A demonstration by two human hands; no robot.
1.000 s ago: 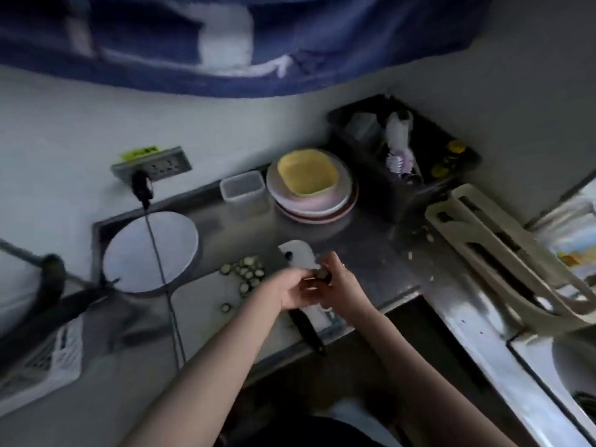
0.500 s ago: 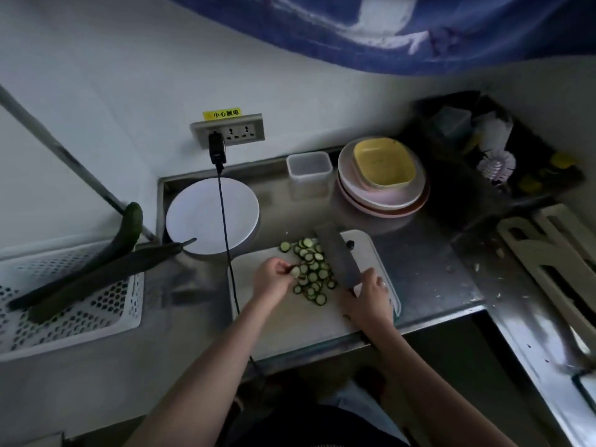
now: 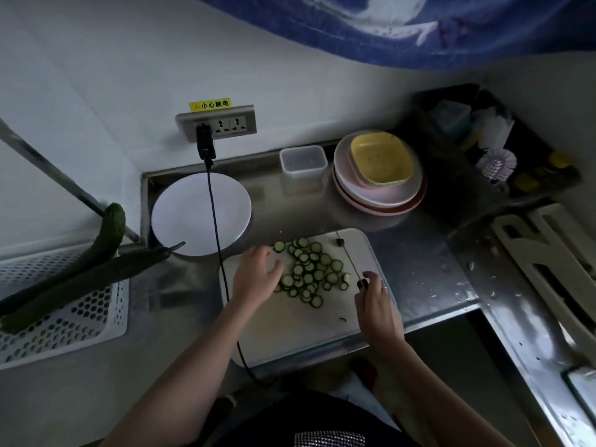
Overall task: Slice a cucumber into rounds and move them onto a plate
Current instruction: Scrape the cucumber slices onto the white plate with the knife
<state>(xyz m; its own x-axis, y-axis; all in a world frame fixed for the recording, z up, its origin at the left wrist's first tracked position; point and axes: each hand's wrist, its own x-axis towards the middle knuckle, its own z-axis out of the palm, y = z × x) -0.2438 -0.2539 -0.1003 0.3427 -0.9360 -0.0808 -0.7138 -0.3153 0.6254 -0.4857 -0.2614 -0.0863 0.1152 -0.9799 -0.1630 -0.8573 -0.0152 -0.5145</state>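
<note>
Several green cucumber rounds (image 3: 309, 272) lie in a loose pile on the white cutting board (image 3: 290, 330). My left hand (image 3: 256, 275) rests on the board at the pile's left edge, its fingers loosely curved beside the rounds. My right hand (image 3: 375, 301) grips the dark handle of a cleaver (image 3: 348, 258), which stands edge-on just right of the pile. A white round plate (image 3: 190, 217) sits bare behind the board on the left. Two whole dark cucumbers (image 3: 80, 279) lie on a white perforated tray (image 3: 64, 333) at far left.
A black cable (image 3: 216, 240) hangs from the wall socket (image 3: 216, 122) across the plate and board. Behind the board stand a clear plastic box (image 3: 303, 162) and stacked plates with a yellow dish (image 3: 380, 172). A dark utensil bin (image 3: 493, 146) and a cream rack (image 3: 548, 256) fill the right.
The cleaver blade has turned from lying flat-on to edge-on, right of the pile. My left hand has spread against the pile's left side. The view has shifted slightly left.
</note>
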